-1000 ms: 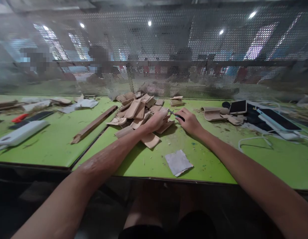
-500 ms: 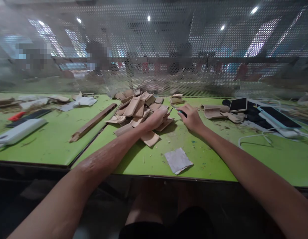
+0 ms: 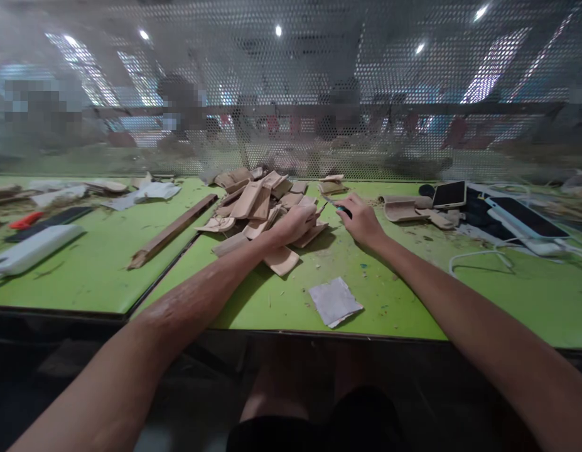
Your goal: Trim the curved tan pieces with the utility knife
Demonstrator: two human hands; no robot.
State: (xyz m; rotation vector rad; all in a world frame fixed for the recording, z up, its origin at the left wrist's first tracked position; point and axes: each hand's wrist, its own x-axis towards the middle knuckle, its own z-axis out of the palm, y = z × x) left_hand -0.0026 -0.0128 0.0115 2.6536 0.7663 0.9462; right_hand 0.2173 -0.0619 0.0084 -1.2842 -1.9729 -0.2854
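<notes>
My left hand is closed at the right side of a heap of curved bamboo pieces. A thin, dark-tipped bit sticks out from its fingers, too small to name. My right hand is wrapped round a knife with a black and teal handle, its narrow blade pointing left toward the left fingertips. A loose bamboo piece lies below my left wrist. Nearer the table edge is a folded grey square of paper or cloth.
A long wooden strip lies left of the heap. Farther left are a white power strip and a red object. At right are phones, white cables and bamboo offcuts. A perforated screen stands behind the green table.
The view has shifted slightly. Both hands keep nearly the same place and grip, with the knife still pointing at the left fingertips.
</notes>
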